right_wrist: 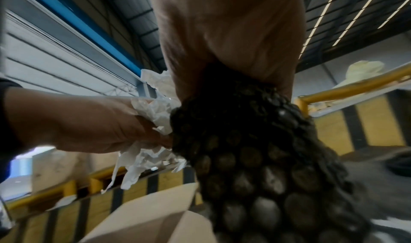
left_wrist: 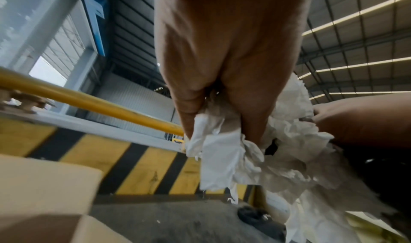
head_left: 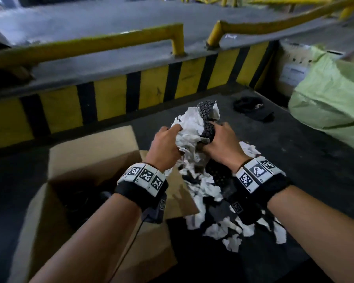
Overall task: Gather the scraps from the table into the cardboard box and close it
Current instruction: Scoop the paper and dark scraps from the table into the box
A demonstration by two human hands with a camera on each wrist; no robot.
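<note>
Both hands hold one bundle of scraps raised above the dark table (head_left: 294, 160). My left hand (head_left: 168, 142) grips the crumpled white paper (head_left: 189, 127) (left_wrist: 224, 160). My right hand (head_left: 221, 144) grips a black bubble-textured sheet (head_left: 207, 121) (right_wrist: 255, 159) pressed against the paper. Below the hands more white and black scraps (head_left: 215, 203) trail down to a pile on the table. The open cardboard box (head_left: 49, 205) stands to the left of the pile, its flaps up and dark material inside.
A yellow-and-black striped barrier (head_left: 151, 86) with yellow rails (head_left: 90, 44) runs behind the table. A pale green sack (head_left: 331, 103) lies at the right. A small dark scrap (head_left: 251, 108) sits on the far part of the table.
</note>
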